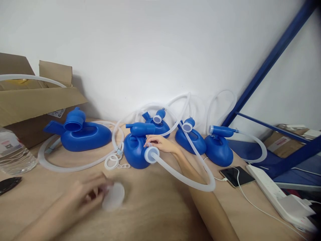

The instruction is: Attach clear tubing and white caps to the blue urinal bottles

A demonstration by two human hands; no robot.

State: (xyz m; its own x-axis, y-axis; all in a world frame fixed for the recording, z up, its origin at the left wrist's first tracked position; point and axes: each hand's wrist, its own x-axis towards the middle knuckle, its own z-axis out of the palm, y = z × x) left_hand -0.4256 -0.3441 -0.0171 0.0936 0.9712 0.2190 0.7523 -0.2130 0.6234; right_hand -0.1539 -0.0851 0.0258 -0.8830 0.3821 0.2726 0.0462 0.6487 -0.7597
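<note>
My right hand (160, 144) reaches to the middle blue bottle (136, 152), its fingers closed at a white cap (151, 154) that has a clear ribbed hose (183, 179) running from it. Low on the left, my left hand (92, 192) is blurred, its fingers pinching a round translucent disc (114, 196) above the table. Between the hands and the back, white rings (111, 162) with a small strap lie beside the middle bottle. Another blue bottle (85, 137) lies to the left, its wide neck facing forward.
More blue bottles with hoses (192, 140) stand at the back and right. An open cardboard box (37, 100) and a clear water bottle (15, 154) are at the left. A phone (237, 176), a white power strip (273, 194) and a blue metal frame (271, 63) are at the right.
</note>
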